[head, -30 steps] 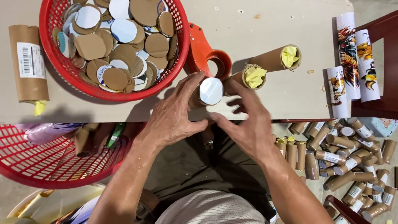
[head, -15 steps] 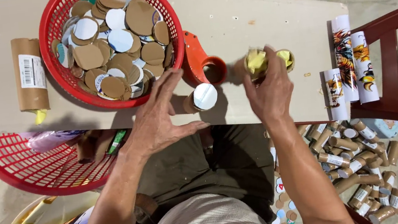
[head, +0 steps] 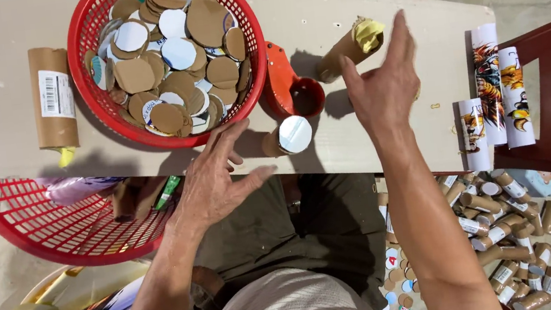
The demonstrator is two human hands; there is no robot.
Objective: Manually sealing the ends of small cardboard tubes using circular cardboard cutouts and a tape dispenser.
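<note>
Looking down at the bench (head: pixel 2 150), I see my left hand (head: pixel 212 184) lying empty with fingers spread, just beside one short cardboard tube (head: pixel 285 137) capped with a white disc, while my right hand (head: pixel 382 86) hovers open and empty near a second tube (head: pixel 350 46) stuffed with yellow paper. One red basket (head: pixel 82 31) of round card discs sits on the bench beside one orange dish (head: pixel 292 90), one longer labelled tube (head: pixel 53 98) lies at the far left, and three printed rolls (head: pixel 503 95) rest at the right edge. A second red basket (head: pixel 38 219) hangs below the bench, and a heap of small tubes (head: pixel 500 218), too many to count, covers the floor.
</note>
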